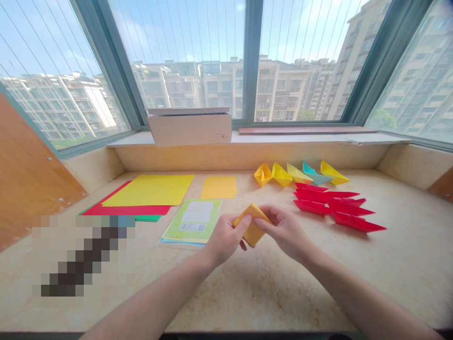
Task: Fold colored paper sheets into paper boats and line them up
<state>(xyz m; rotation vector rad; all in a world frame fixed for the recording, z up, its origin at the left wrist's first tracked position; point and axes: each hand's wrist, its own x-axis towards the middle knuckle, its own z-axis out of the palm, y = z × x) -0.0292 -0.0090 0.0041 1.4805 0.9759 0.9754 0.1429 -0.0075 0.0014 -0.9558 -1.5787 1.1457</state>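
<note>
Between both hands, a folded piece of orange-yellow paper [252, 229] is held up in a diamond shape over the counter. My left hand [226, 236] pinches its left side, thumb on the front face. On its right side, my right hand [279, 226] grips it with the thumb pressed on the paper and the fingers behind. The fingers behind the paper are partly hidden. Several red paper boats [339, 208] stand to the right of my right hand. Behind them is a row of paper boats, several yellow [281, 175] and one blue [314, 174].
Left of my hands lies a pack of paper [193, 222] in a clear sleeve. Beyond it are orange-yellow sheets [218, 187] and a stack of yellow sheets [148, 190] over red and green ones. A white box [189, 128] sits on the window sill. A blurred patch covers the lower left.
</note>
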